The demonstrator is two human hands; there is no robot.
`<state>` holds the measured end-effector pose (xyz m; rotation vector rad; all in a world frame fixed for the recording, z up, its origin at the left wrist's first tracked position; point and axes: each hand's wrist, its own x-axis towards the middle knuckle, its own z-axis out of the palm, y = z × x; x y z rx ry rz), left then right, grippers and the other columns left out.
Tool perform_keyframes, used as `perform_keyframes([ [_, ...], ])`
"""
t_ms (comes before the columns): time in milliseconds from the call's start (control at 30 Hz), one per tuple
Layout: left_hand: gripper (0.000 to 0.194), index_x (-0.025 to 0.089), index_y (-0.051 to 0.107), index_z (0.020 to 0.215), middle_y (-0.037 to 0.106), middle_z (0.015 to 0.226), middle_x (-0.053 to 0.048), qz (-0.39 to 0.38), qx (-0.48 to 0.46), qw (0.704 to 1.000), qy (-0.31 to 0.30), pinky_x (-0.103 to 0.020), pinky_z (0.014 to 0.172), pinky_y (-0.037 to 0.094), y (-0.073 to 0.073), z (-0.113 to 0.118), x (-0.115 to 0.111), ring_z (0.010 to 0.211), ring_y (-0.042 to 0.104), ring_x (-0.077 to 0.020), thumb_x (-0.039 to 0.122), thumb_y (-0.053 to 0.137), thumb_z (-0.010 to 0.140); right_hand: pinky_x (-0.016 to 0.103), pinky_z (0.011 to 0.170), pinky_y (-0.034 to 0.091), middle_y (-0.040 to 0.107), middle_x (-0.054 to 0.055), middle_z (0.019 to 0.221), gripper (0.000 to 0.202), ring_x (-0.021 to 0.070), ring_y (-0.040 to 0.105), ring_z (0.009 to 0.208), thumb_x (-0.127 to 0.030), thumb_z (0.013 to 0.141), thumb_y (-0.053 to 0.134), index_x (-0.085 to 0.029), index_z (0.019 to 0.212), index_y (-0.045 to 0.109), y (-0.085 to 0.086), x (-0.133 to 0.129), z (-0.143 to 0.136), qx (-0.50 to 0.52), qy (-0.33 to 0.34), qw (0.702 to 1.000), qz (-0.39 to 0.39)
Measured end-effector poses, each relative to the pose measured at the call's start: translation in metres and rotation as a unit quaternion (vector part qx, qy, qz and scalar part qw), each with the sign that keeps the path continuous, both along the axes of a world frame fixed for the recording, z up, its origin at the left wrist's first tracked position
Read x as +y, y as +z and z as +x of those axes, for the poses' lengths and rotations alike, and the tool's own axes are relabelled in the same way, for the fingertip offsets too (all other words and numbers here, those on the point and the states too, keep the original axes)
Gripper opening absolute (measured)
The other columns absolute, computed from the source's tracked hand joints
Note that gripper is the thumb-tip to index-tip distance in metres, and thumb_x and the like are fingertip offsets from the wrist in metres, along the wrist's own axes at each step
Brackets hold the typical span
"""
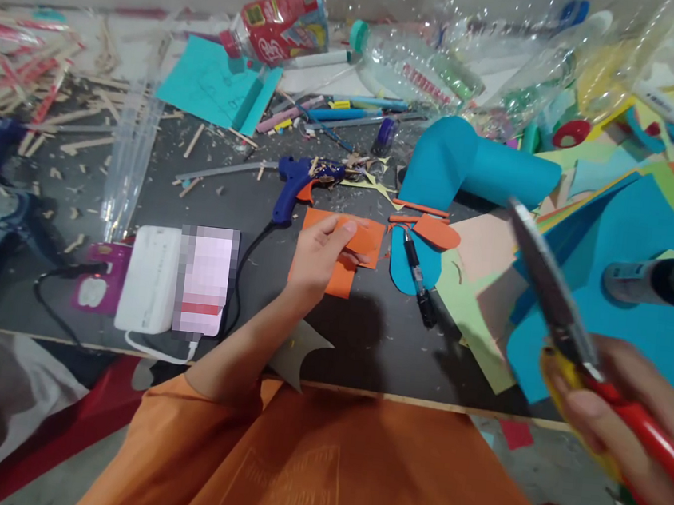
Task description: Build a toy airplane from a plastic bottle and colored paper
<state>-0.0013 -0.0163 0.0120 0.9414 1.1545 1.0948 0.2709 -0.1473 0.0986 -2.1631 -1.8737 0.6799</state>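
Observation:
My left hand (318, 254) is closed on a piece of orange paper (339, 283) on the dark table, thumb on top and some fingertips hidden. Raised at the right and closer to the camera, my right hand (615, 410) grips scissors (550, 283) by red and yellow handles, the blades pointing up and left. Right of the orange paper lie a rounded blue cutout (399, 263), a black pen (413, 268) across it, an orange oval cutout (439, 233) and thin orange rolls (419, 208). A bent blue paper tube (479, 163) rests behind them.
A blue glue gun (295, 188) with its cord lies behind my left hand. Left are a phone (206, 283), a white power bank (149, 279) and scattered wooden sticks (80, 141). Plastic bottles (411, 63) line the back. Coloured sheets (604, 232) and a black-capped can (659, 280) are right.

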Motion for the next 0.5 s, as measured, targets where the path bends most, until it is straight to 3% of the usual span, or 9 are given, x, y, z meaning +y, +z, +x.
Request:
perform_keyframes([
  [100,0.029,0.019,0.058,0.082,0.067,0.068,0.003,0.002,-0.001,1.0,0.008,-0.018,0.047,0.05,0.002,0.001,0.0,0.046,0.063,-0.0086,0.044,0.07,0.073,0.032,0.04,0.045,0.068,0.005,0.066,0.046,0.0258,0.061,0.048,-0.074,0.079,0.042,-0.033,0.098,0.053,-0.004,0.016,0.017,-0.026,-0.046,0.998,-0.019],
  [267,0.039,0.021,0.046,0.078,0.064,0.064,0.005,-0.022,-0.022,0.999,0.014,-0.018,0.043,0.049,0.002,0.002,0.001,0.044,0.063,-0.0096,0.042,0.077,0.064,0.039,0.046,0.043,0.069,0.018,0.074,0.068,0.0378,0.064,0.062,-0.079,0.077,0.032,-0.023,0.108,0.053,-0.028,0.048,0.01,-0.109,-0.037,0.99,-0.078],
  [333,0.04,0.022,0.042,0.077,0.063,0.061,0.006,-0.033,-0.029,0.999,0.0,-0.018,0.043,0.048,0.001,0.002,0.002,0.043,0.063,-0.0097,0.042,0.074,0.067,0.037,0.044,0.04,0.07,0.021,0.078,0.068,0.0374,0.063,0.062,-0.073,0.08,0.031,-0.018,0.11,0.055,-0.038,0.057,0.005,-0.134,-0.024,0.988,-0.075],
  [500,0.035,0.023,0.038,0.077,0.06,0.055,0.008,-0.044,-0.022,0.999,0.0,-0.018,0.041,0.045,0.001,0.002,0.003,0.038,0.058,-0.0083,0.04,0.068,0.073,0.031,0.044,0.036,0.068,0.022,0.091,0.048,0.0283,0.059,0.06,-0.041,0.088,0.042,-0.011,0.123,0.055,-0.05,0.066,0.005,-0.202,0.039,0.978,-0.04],
])
